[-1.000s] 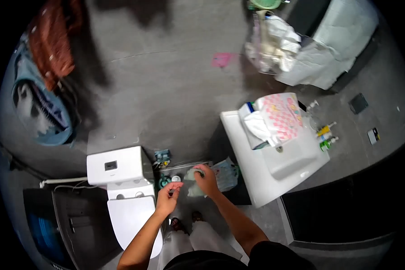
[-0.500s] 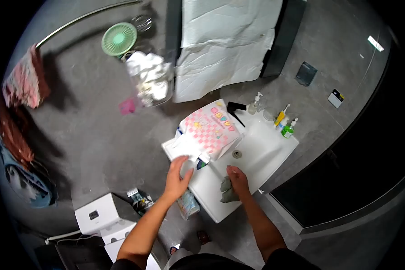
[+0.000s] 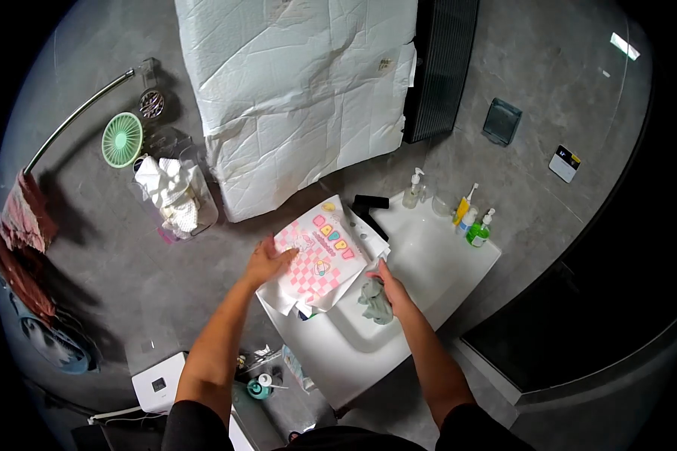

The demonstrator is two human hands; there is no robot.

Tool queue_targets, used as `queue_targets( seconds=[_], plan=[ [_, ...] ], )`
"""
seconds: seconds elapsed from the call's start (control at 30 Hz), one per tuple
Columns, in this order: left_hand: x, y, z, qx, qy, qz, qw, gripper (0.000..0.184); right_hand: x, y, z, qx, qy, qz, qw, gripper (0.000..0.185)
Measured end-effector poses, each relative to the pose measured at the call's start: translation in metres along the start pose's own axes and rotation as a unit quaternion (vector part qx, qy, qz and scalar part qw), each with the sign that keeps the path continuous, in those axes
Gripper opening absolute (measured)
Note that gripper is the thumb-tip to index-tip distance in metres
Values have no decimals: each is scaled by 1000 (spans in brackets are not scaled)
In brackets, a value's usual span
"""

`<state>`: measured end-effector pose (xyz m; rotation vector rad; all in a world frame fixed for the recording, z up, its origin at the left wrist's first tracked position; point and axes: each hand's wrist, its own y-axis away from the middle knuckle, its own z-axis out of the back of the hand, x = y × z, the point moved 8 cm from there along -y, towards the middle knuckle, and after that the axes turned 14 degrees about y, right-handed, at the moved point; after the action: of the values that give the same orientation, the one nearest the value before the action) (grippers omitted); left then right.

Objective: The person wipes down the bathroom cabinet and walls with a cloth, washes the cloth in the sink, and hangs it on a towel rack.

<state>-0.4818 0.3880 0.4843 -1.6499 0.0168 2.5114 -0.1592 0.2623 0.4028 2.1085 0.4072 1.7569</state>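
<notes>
Colorful puffy letters spell "HAPPY" across the pink-checked package (image 3: 320, 255) before you, above smaller lettering too fine to read. Print on the black-and-white wall card (image 3: 564, 163) to your right, the green bottle (image 3: 478, 236) by your basin (image 3: 421, 259) and the white sheeting (image 3: 301, 105) is likewise illegible.

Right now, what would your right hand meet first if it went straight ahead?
Probably the pink-checked bag, close to the fingertips; whether the right hand already touches it is unclear.
</notes>
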Motion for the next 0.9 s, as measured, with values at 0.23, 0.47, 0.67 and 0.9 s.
queue_targets(
  seconds=[0.23, 0.47, 0.67, 0.9],
  plan=[
    [-26, 28, -15, 135, 47, 96, 985, 65, 6, -48, -8, 65, -81, 14, 995, 39],
    [-59, -16, -52, 156, 75, 53, 983, 75, -2, 13, 12, -33, 51, 115, 991, 27],
    [-59, 11, -115, 329, -76, 142, 931, 89, -20, 43, 69, -44, -72, 123, 989, 32],
    [-61, 28, -157, 364, -115, 108, 918, 82, -58, 47, 99, -81, -15, 89, 993, 35]
  ],
)
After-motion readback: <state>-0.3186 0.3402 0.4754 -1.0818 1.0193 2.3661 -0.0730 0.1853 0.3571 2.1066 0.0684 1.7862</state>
